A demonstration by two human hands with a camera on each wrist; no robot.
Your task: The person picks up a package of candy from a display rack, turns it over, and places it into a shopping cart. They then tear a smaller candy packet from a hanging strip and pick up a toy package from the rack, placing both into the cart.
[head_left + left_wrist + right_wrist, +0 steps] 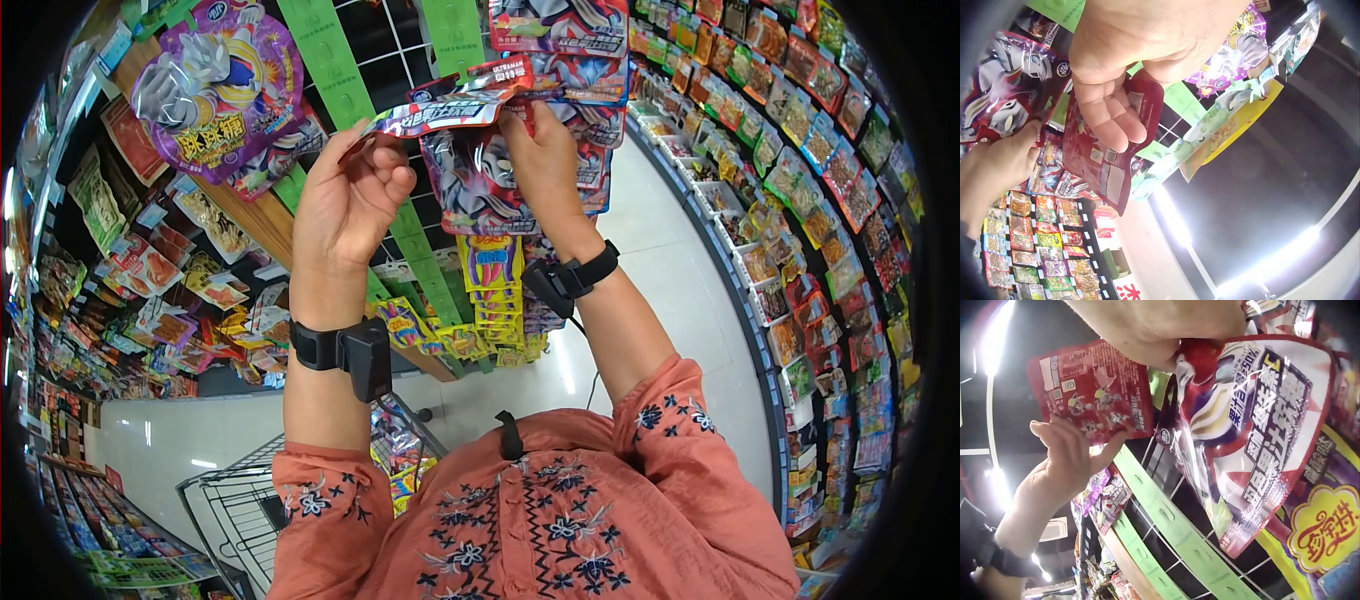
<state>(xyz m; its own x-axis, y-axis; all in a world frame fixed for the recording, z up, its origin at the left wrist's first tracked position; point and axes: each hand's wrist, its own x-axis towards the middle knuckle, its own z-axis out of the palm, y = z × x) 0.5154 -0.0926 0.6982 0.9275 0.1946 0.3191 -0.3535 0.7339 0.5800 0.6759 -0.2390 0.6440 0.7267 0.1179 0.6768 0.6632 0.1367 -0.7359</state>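
My left hand pinches the edge of a red gummy candy pouch, its printed back showing in the right wrist view. In the left wrist view, this pouch tilts below the curled fingers. Beside it, my right hand grips another shiny Ultraman candy pouch near its edge; its fingertips are partly hidden. More pouches of the same kind hang behind and above the right hand.
Yellow candy packs hang under the pouches on a grid rack with green strips. At left hangs a purple candy bag. Full snack shelves curve along the right. A wire cart stands by the body at lower left.
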